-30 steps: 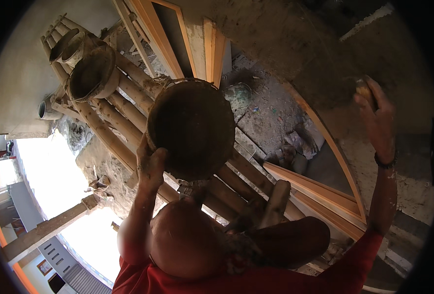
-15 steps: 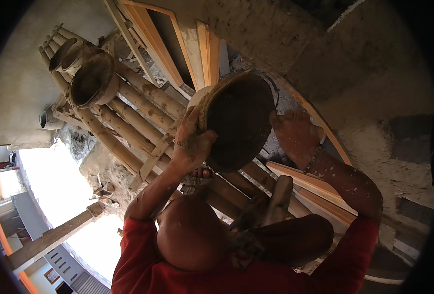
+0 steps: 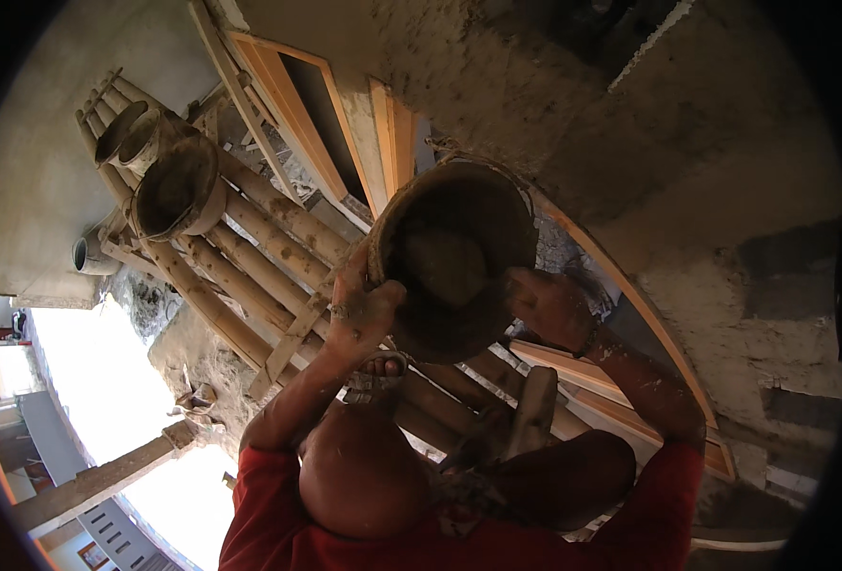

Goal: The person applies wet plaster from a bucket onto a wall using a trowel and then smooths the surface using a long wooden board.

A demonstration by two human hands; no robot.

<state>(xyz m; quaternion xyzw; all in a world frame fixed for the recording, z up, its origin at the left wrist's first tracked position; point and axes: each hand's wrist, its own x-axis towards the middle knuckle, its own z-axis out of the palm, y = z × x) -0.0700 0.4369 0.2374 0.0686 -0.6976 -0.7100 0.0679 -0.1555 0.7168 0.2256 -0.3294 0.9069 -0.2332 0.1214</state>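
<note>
My left hand [image 3: 362, 309] is wrapped round the left rim of a dark, mortar-crusted bucket [image 3: 422, 316] held above the pole platform. A rounded grey-brown lump or residue [image 3: 450, 266] shows inside the bucket. At the bucket's lower right, my right hand [image 3: 547, 306] has its fingers curled against the rim; I cannot make out whether anything else is in it. Below the bucket, my bare knee [image 3: 359, 471] is bent, and a sandalled foot [image 3: 373, 376] rests on the poles.
Three dirty buckets [image 3: 176, 190] stand on the poles [image 3: 240, 262] at upper left; another [image 3: 86, 253] lies beyond. Wooden frames [image 3: 302, 114] are behind the bucket, a plastered surface [image 3: 687, 181] at right. The platform's left side drops to a bright lower area [image 3: 97, 371].
My right hand has come down from the plastered surface at right to the bucket, where the small object it held is no longer visible. The bucket has shifted right and tilted with my left hand.
</note>
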